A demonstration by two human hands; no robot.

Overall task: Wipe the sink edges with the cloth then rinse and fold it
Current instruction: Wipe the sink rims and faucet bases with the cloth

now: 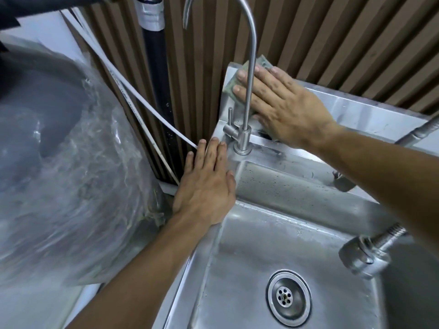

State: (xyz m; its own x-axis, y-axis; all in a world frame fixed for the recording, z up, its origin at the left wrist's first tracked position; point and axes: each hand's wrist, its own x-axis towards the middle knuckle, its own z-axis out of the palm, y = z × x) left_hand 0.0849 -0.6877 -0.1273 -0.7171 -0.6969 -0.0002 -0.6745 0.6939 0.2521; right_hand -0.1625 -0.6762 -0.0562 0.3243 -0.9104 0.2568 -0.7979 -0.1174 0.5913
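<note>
A steel sink point(266, 236) fills the lower right, its drain point(288, 297) near the bottom. My right hand point(282, 108) lies flat on a greenish cloth point(262, 61), pressing it against the sink's raised back corner behind the thin gooseneck tap point(249, 91). Most of the cloth is hidden under the palm; only its edges show above and left of the fingers. My left hand point(204, 186) rests flat, fingers apart, on the sink's left rim just left of the tap base, holding nothing.
A second tap head point(365, 255) on a flexible hose juts over the basin from the right. A plastic-wrapped grey object point(59, 162) stands close on the left. A white tube point(147, 108) and a black pipe point(158, 67) run down the brown slatted wall.
</note>
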